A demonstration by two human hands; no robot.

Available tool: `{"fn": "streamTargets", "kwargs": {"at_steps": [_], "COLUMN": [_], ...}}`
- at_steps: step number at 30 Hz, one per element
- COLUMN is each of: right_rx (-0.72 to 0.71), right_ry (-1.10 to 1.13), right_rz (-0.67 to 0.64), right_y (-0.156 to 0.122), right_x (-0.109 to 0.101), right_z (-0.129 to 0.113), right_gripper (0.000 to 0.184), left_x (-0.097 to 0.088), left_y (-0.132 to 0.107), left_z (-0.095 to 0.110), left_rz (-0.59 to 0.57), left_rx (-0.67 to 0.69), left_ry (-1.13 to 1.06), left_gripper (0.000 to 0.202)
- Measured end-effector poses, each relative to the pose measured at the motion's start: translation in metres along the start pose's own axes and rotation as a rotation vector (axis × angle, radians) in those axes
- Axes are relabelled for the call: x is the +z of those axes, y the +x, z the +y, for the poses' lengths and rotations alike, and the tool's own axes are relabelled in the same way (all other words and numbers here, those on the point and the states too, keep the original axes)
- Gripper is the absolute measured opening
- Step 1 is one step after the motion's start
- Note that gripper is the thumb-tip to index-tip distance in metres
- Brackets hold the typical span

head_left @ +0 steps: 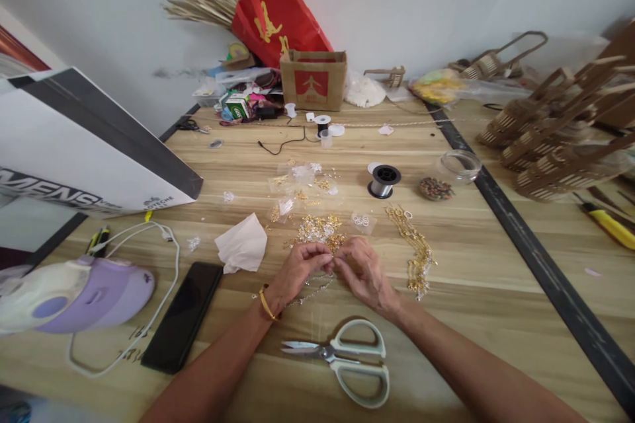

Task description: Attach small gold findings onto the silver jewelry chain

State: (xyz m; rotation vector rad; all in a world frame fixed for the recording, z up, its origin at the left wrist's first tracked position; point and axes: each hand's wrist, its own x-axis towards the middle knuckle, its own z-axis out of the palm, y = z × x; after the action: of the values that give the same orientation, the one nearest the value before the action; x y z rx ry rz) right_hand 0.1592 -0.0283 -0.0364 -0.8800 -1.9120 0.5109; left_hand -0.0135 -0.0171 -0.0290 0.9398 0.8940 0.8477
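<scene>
My left hand, with a gold bangle on its wrist, and my right hand meet at the fingertips over the wooden table. Both are pinched on a thin silvery chain that trails down and to the left beneath them. Just beyond the fingers lies a heap of small gold findings. A pile of gold chains lies to the right of my right hand. White-handled scissors lie between my forearms, blades a little apart.
A black phone, a crumpled tissue, a lilac device with a white cable and a white bag are at the left. A wire spool, a bead dish, a cardboard box and wooden baskets stand farther off.
</scene>
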Motion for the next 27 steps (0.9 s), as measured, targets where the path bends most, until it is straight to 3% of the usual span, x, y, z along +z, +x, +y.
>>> {"fn": "streamTargets", "kwargs": {"at_steps": [27], "right_rx": [0.033], "right_ry": [-0.025], "right_rz": [0.007], "right_y": [-0.0022], "right_x": [0.0022], "right_z": [0.0026], "right_gripper": [0.002], "left_x": [0.0029], "left_y": [-0.0006], "left_z": [0.0021], "left_rz": [0.084], "left_rx": [0.061], "left_ry": [-0.029], "left_gripper": [0.017]}}
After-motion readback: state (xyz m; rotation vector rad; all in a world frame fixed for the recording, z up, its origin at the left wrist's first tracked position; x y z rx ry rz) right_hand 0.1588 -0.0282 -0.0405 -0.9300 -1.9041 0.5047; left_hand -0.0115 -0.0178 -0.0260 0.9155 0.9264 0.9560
